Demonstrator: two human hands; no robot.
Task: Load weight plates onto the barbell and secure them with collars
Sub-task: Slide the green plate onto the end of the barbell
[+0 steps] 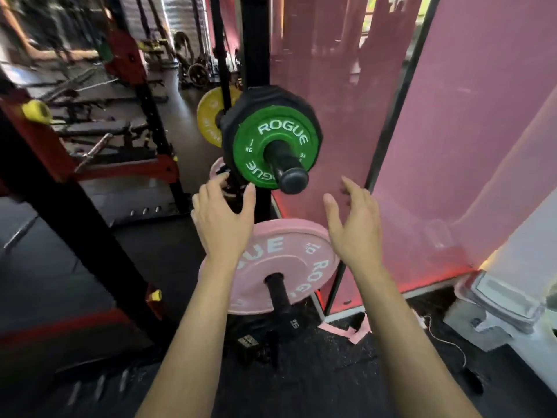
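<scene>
The barbell's black sleeve end (291,173) points toward me at chest height. On it sit a small green Rogue plate (272,137) and behind that a larger black plate (265,99). My left hand (223,218) is just below the green plate's lower left, fingers apart and holding nothing. My right hand (354,224) hangs open to the lower right of the sleeve end, also empty. Below my hands a pink Rogue plate (280,260) rests on a black storage peg (277,292). No collar is visible on the sleeve.
A black rack upright (256,55) stands right behind the loaded plates, with a yellow plate (209,116) stored on it. A red and black rack frame (90,176) fills the left. A pink glass panel (452,146) is close on the right. Small black objects (250,345) lie on the floor.
</scene>
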